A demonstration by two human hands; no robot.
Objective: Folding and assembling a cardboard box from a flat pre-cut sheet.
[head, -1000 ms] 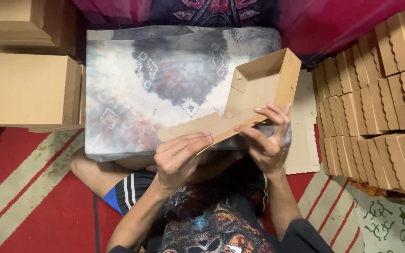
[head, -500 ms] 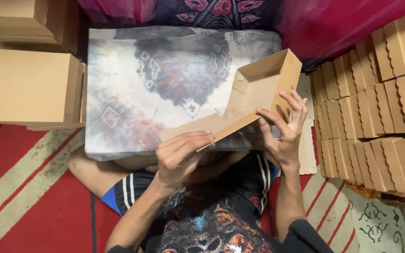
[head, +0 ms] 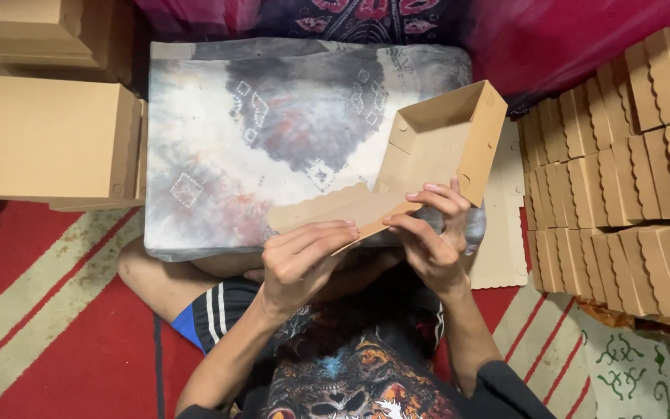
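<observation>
Half-folded cardboard box [head: 436,155] held above tie-dye cushion [head: 288,132], long axis running up-right from both hands; left hand [head: 304,260] pinches scalloped flap [head: 327,211]; right hand [head: 432,233] fingers [head: 440,203] closed on near edge (nearer box body).

A half-folded brown cardboard box [head: 436,147] with a scallop-edged flap tilts above the lap, pinched at its near edge. Closed square brown cardboard boxes [head: 52,140] stack at the left. Rows of folded scallop-edged brown boxes [head: 630,178] stand at the right, flat scalloped blanks [head: 505,233] just beside them.
</observation>
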